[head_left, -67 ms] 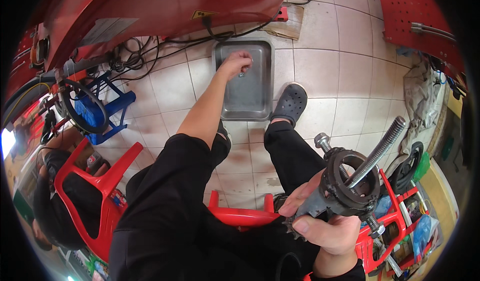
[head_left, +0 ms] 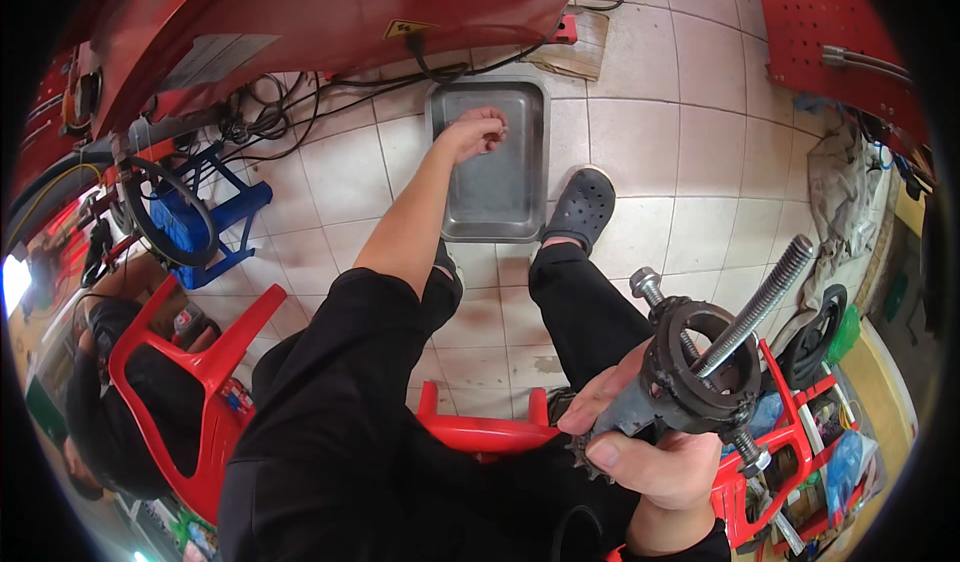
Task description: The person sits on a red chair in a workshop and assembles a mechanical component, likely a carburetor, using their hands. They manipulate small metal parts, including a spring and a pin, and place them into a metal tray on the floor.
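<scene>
My left hand [head_left: 477, 135] hangs over a grey metal tray [head_left: 497, 230] on the floor, its fingers curled together. What it may hold is hidden. At the lower right, my right hand [head_left: 650, 452] grips a dark metal puller-like tool [head_left: 655, 382] by its body. At the tool's upper end is a thick ring with bolts screwed in from its sides. A long threaded rod [head_left: 760, 302] slants up through that ring. Near my right fingers a toothed metal edge [head_left: 583, 455] shows.
A red machine body [head_left: 330, 12] with black cables stands beyond the tray. To the left are a blue stand [head_left: 210, 217], a red plastic chair [head_left: 190, 362] and a seated person. A red perforated panel [head_left: 840, 32] is at the far right. My clog-shod foot [head_left: 583, 205] is beside the tray.
My left fingers have shifted slightly over the tray. A small shiny piece seen just below them before is no longer visible. My right hand keeps its hold.
</scene>
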`<state>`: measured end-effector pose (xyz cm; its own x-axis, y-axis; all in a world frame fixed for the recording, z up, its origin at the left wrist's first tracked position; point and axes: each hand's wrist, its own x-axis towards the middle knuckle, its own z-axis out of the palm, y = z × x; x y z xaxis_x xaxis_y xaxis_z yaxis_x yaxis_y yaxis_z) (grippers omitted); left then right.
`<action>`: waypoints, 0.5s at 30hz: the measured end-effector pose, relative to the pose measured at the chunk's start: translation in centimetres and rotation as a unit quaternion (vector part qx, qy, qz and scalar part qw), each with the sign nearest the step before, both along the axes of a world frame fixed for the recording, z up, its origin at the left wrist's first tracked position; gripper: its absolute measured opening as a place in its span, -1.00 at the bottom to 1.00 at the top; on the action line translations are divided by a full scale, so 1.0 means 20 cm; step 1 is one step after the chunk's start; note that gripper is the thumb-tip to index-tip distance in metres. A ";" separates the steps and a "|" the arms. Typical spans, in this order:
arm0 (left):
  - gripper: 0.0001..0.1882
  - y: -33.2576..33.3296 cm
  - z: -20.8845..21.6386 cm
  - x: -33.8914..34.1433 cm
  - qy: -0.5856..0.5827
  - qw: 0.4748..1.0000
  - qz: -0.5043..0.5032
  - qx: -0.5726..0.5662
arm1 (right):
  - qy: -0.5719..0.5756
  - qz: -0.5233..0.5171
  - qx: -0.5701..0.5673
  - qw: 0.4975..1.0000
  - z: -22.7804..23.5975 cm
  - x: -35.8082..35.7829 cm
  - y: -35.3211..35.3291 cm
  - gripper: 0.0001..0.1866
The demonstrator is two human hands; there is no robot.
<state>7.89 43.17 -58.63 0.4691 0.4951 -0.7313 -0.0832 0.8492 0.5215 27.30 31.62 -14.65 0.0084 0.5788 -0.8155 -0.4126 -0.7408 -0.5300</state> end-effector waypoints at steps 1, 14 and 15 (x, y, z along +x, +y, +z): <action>-0.97 -0.02 0.01 0.00 -0.033 0.999 0.020 -0.030 | 0.002 0.012 0.019 1.000 -0.01 0.00 -0.01 -0.53; -0.67 -0.16 0.04 -0.03 0.347 0.935 -0.057 0.054 | -0.008 0.026 0.039 0.999 0.02 -0.07 -0.11 -0.56; -0.67 -0.20 0.04 -0.04 0.403 0.898 -0.115 0.131 | -0.018 0.040 0.042 0.998 0.02 -0.07 -0.11 -0.56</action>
<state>7.01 39.26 -57.87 -0.0478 0.6581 -0.7514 0.5732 0.6342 0.5189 25.95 29.43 -14.16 -0.0121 0.6453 -0.7638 -0.3332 -0.7228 -0.6054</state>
